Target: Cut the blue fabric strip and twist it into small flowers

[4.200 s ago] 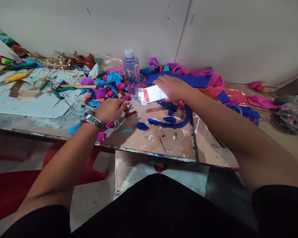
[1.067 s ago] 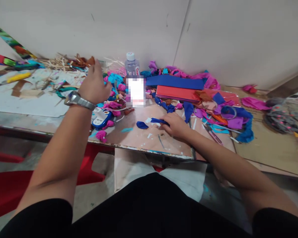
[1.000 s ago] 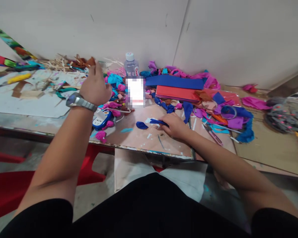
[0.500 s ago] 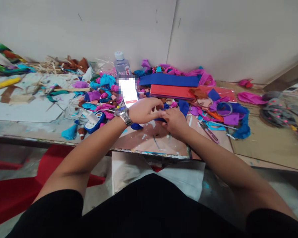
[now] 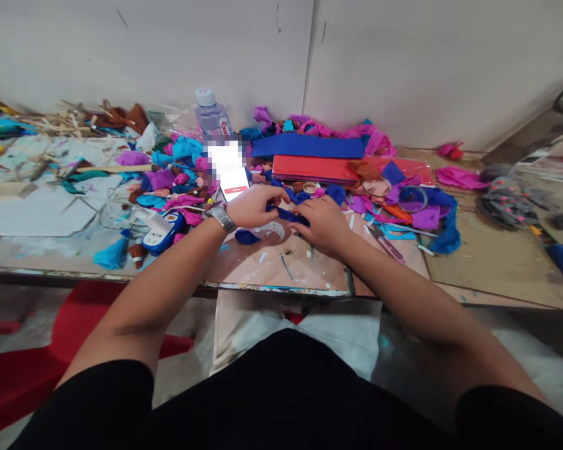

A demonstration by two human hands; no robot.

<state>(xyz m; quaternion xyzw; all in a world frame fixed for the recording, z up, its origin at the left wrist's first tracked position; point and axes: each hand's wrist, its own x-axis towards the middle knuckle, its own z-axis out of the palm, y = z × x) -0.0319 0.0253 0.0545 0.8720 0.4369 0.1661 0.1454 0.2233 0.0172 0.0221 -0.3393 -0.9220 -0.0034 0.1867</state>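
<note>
My left hand (image 5: 252,206) and my right hand (image 5: 323,224) meet over the middle of the worktable (image 5: 272,269). Both pinch a narrow strip of dark blue crepe paper (image 5: 288,215) that runs between them. A wristwatch (image 5: 220,217) sits on my left wrist. A small blue paper piece (image 5: 246,237) and a white scrap lie on the table just under my left hand. A lit phone (image 5: 229,172) leans upright behind my left hand, against a clear water bottle (image 5: 211,115).
Crumpled pink, blue and purple paper balls (image 5: 178,181) are heaped at left of the phone. Flat blue (image 5: 309,146) and red paper sheets (image 5: 319,169) lie behind my hands. A blue-and-white power strip (image 5: 161,229), a tape ring (image 5: 411,199) and scissors (image 5: 387,242) lie nearby.
My left hand came down from the raised position near the bottle and joined my right hand on the blue strip. The view has shifted to the right.
</note>
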